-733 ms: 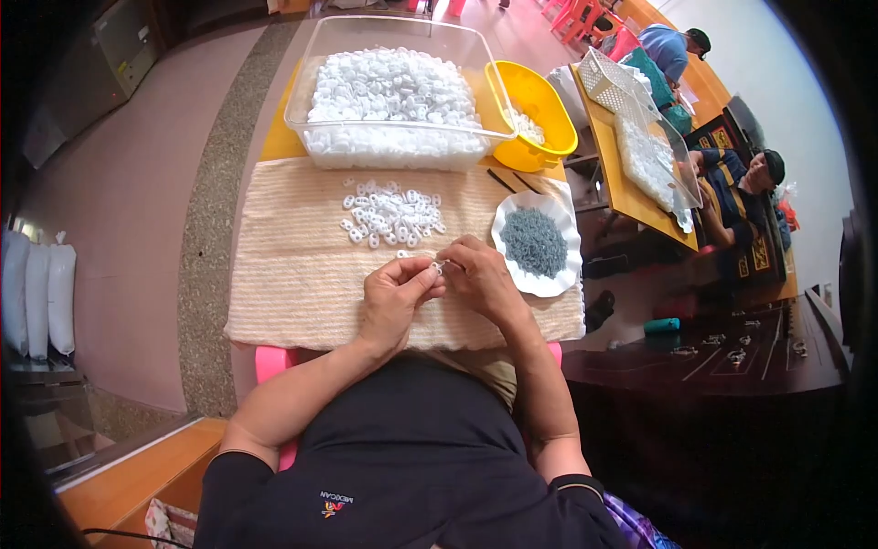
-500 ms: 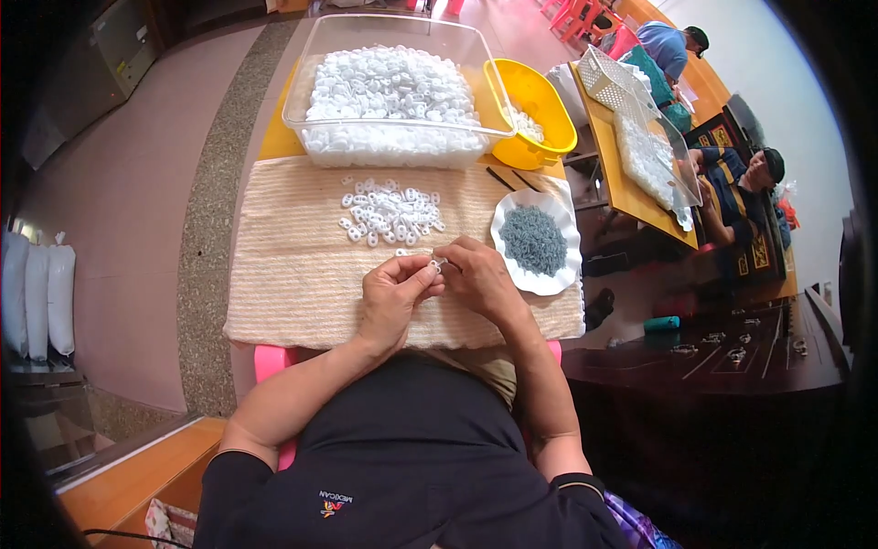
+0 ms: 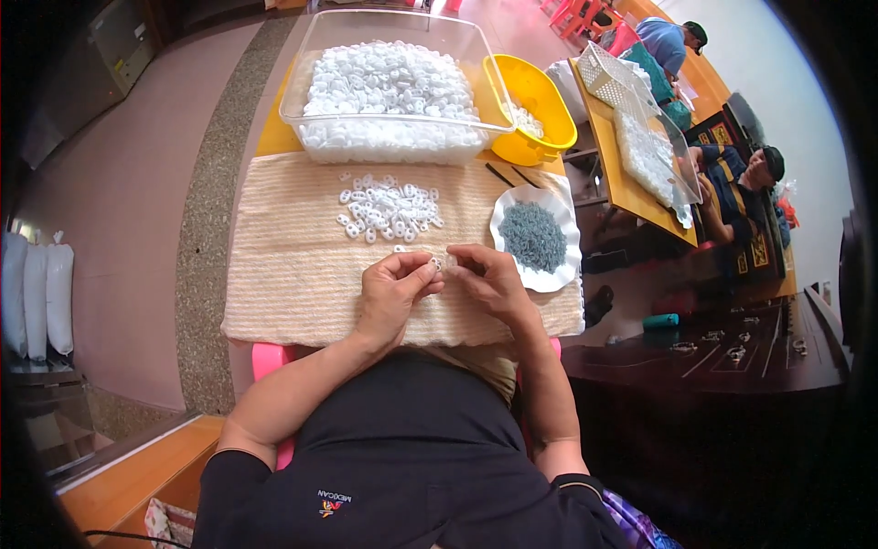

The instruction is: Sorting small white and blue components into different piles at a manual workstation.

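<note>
My left hand [image 3: 393, 288] pinches a small white plastic piece with holes [image 3: 436, 263] between thumb and fingertips, over the near part of the towel-covered table. Facing it, my right hand [image 3: 494, 279] has its thumb and fingers bent together at the piece's right side; whatever is between them is too small to make out. Beyond the hands lies a loose pile of similar white two-holed pieces [image 3: 391, 209], with a single one near my left fingertips. To the right, a white wavy-rimmed dish [image 3: 498, 218] holds a heap of tiny grey-blue parts [image 3: 533, 236].
A clear plastic bin [image 3: 293, 117] full of white pieces stands at the back, beside a yellow basin [image 3: 560, 137]. Two thin black sticks [image 3: 500, 176] lie near the dish. At a table [image 3: 631, 174] on the right, a person [image 3: 732, 188] sits by another clear bin.
My right hand has turned and drawn slightly to the right, with its fingers less wrapped over the left fingertips. The left hand keeps its pinch on the white piece.
</note>
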The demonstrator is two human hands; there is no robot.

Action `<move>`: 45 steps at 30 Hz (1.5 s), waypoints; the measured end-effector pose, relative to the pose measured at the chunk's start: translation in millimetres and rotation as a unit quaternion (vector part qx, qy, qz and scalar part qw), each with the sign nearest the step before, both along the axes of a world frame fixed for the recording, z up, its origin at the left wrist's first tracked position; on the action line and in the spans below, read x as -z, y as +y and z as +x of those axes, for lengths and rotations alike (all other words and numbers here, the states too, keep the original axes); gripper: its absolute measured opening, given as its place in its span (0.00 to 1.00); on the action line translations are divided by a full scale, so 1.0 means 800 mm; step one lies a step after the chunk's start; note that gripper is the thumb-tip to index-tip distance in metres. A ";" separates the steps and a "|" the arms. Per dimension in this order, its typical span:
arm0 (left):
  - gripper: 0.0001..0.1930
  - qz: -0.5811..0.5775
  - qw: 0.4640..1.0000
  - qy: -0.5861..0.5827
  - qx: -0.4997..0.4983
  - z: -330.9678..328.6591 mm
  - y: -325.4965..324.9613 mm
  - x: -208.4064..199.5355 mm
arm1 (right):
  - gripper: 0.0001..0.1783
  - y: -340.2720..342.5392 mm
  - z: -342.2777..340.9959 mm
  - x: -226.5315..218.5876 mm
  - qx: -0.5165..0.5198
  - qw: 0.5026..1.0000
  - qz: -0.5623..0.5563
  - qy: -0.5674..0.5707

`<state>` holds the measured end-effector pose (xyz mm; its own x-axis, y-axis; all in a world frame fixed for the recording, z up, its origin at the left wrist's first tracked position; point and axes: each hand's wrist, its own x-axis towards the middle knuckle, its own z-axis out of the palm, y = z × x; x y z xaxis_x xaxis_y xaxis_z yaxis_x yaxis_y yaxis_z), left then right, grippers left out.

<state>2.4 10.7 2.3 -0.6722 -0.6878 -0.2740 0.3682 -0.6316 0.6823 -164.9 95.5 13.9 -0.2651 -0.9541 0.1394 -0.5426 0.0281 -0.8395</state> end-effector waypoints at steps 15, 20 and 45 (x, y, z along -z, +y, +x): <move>0.09 -0.028 0.998 -0.029 0.044 -0.001 -0.002 0.002 | 0.17 0.010 0.008 -0.005 0.016 0.952 0.030 -0.305; 0.09 -0.042 0.997 -0.031 0.050 -0.001 -0.003 0.004 | 0.17 0.010 0.009 -0.007 0.024 0.948 0.041 -0.316; 0.08 -0.068 0.994 -0.043 0.071 -0.001 -0.004 -0.001 | 0.16 0.008 0.005 -0.009 -0.034 0.966 0.030 -0.255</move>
